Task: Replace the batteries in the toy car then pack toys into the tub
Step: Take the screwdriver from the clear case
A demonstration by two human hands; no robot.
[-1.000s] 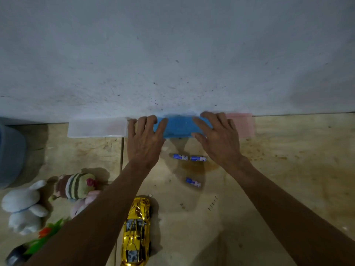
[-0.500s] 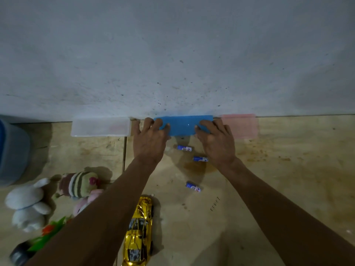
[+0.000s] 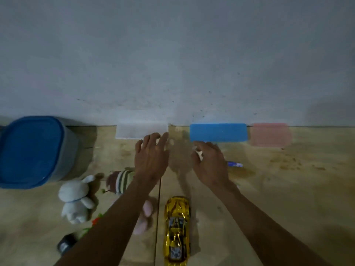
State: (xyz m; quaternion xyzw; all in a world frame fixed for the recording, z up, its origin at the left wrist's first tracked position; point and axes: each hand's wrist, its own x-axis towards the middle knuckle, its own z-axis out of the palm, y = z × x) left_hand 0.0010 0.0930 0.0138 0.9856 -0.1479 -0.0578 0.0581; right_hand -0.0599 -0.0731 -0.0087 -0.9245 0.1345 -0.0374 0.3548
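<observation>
The floor (image 3: pixel 288 189) is of beige tiles and meets a grey wall. Along the wall lie a clear box (image 3: pixel 130 131), a blue box (image 3: pixel 218 132) and a pink box (image 3: pixel 270 136). A blue tub (image 3: pixel 32 150) stands at left. Nearer lie a white plush rabbit (image 3: pixel 75 200), a striped plush (image 3: pixel 122 180), a gold toy car (image 3: pixel 177 230) and a battery (image 3: pixel 235 164).

Against the wall stand three flat rectangular boxes: one clear plastic box (image 3: pixel 141 130), one blue plastic box (image 3: pixel 218 132) and one pink plastic box (image 3: pixel 270 134). There is one big grey tub with a blue lid (image 3: pixel 31 150). One shiny gold toy car (image 3: pixel 177 230) is on the floor. I count three soft toys: one white plush rabbit (image 3: pixel 75 200), one striped plush toy (image 3: pixel 121 180), one pink plush toy (image 3: pixel 145 217). One blue-white battery (image 3: pixel 235 164) is visible. Two bare hands are in view, one left hand (image 3: pixel 151 158) and one right hand (image 3: pixel 210 164).
</observation>
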